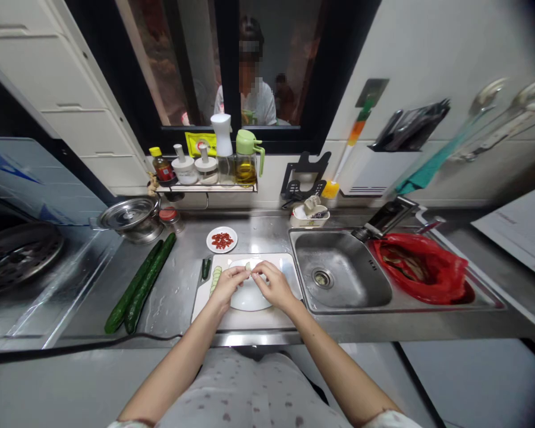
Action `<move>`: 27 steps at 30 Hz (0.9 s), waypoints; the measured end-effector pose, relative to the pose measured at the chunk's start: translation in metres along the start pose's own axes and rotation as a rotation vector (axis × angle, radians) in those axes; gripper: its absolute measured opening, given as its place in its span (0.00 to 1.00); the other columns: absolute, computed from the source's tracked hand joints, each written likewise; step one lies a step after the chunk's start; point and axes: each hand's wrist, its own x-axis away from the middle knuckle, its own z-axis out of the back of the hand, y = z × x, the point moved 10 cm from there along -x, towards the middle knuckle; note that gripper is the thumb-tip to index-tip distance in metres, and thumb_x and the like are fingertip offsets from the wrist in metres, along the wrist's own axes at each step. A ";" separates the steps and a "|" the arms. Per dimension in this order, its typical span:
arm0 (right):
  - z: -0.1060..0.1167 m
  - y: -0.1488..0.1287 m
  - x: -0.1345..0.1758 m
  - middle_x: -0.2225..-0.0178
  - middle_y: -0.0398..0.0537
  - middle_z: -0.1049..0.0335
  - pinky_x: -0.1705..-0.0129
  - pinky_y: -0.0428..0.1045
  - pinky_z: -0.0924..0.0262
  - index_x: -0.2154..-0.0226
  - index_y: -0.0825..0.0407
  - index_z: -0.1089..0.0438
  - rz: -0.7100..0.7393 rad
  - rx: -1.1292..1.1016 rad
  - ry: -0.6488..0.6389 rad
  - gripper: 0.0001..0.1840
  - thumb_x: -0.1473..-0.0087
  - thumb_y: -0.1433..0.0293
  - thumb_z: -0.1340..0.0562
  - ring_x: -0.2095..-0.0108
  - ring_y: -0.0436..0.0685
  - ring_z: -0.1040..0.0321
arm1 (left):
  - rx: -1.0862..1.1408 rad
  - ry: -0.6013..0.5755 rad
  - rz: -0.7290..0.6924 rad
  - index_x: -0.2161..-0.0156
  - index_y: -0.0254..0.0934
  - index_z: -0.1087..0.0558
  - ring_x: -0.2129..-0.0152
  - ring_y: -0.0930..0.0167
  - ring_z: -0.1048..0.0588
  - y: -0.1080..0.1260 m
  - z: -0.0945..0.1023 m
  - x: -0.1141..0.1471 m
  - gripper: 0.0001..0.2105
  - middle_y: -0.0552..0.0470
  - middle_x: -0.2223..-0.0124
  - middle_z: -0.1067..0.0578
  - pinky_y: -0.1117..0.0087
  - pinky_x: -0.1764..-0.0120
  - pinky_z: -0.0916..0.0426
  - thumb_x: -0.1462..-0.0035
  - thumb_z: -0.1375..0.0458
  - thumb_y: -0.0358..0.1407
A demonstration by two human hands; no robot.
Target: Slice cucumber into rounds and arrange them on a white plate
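My left hand point(230, 284) and my right hand point(271, 283) meet over a white plate point(249, 302), their fingertips pinched together. Between them is a small pale piece that looks like a cucumber slice point(248, 266); the fingers partly cover it. Under the plate lies a white cutting board point(267, 321). On its left side, beside my left hand, runs a row of pale cucumber slices point(216, 278). Dark green cucumber pieces point(205, 268) sit left of the row. Behind the board stands a small white dish point(222, 239) of chopped red chili.
Two whole cucumbers point(145, 285) lie to the left, near a lidded steel pot point(131, 217) and a red-lidded jar point(171, 220). A sink point(343, 267) is on the right, with a red plastic bag point(421, 267) beyond. Seasoning bottles point(225, 163) line a rack under the window.
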 end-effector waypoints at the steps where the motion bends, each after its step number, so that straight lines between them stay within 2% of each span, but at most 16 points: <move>1: 0.000 0.001 0.000 0.66 0.48 0.33 0.58 0.48 0.43 0.65 0.51 0.32 -0.004 -0.006 0.001 0.10 0.40 0.66 0.47 0.61 0.53 0.38 | -0.008 0.010 -0.020 0.72 0.33 0.25 0.81 0.80 0.39 0.003 0.000 0.000 0.19 0.56 0.77 0.31 0.78 0.78 0.49 0.66 0.33 0.46; 7: -0.006 0.015 -0.002 0.70 0.45 0.32 0.64 0.45 0.43 0.69 0.51 0.31 -0.088 -0.083 -0.005 0.09 0.43 0.67 0.45 0.66 0.51 0.37 | 0.004 0.030 -0.141 0.74 0.33 0.25 0.78 0.76 0.34 0.017 -0.001 -0.001 0.18 0.54 0.77 0.28 0.76 0.72 0.42 0.67 0.32 0.46; 14: -0.019 0.042 -0.004 0.73 0.42 0.31 0.69 0.43 0.44 0.73 0.53 0.32 -0.252 -0.251 -0.021 0.08 0.47 0.67 0.43 0.70 0.49 0.37 | 0.043 0.012 -0.134 0.72 0.32 0.25 0.77 0.76 0.32 0.002 0.000 -0.011 0.19 0.53 0.75 0.26 0.75 0.70 0.39 0.68 0.31 0.45; 18: -0.028 0.054 -0.005 0.75 0.42 0.32 0.68 0.44 0.43 0.75 0.53 0.33 -0.305 -0.341 -0.028 0.09 0.49 0.65 0.42 0.71 0.49 0.37 | 0.036 0.035 -0.140 0.72 0.32 0.24 0.78 0.77 0.32 -0.012 0.005 -0.021 0.19 0.53 0.75 0.26 0.75 0.71 0.39 0.67 0.31 0.44; 21: -0.041 0.073 -0.002 0.77 0.40 0.34 0.71 0.43 0.45 0.75 0.53 0.33 -0.366 -0.356 -0.062 0.10 0.49 0.65 0.42 0.75 0.47 0.40 | 0.006 0.033 -0.132 0.71 0.31 0.24 0.78 0.77 0.32 -0.028 0.009 -0.033 0.18 0.53 0.75 0.26 0.76 0.72 0.39 0.66 0.31 0.44; 24: -0.055 0.095 0.004 0.79 0.38 0.35 0.73 0.42 0.47 0.75 0.53 0.33 -0.421 -0.313 -0.095 0.09 0.50 0.66 0.43 0.77 0.47 0.42 | -0.058 0.042 -0.097 0.70 0.31 0.23 0.77 0.75 0.31 -0.050 0.015 -0.048 0.18 0.51 0.74 0.25 0.76 0.74 0.39 0.64 0.33 0.44; 27: -0.068 0.115 0.009 0.77 0.40 0.33 0.71 0.42 0.46 0.75 0.54 0.32 -0.446 -0.238 -0.120 0.07 0.50 0.68 0.43 0.75 0.47 0.39 | -0.089 0.065 -0.049 0.70 0.31 0.24 0.77 0.75 0.30 -0.072 0.021 -0.063 0.16 0.50 0.74 0.24 0.76 0.74 0.39 0.64 0.33 0.42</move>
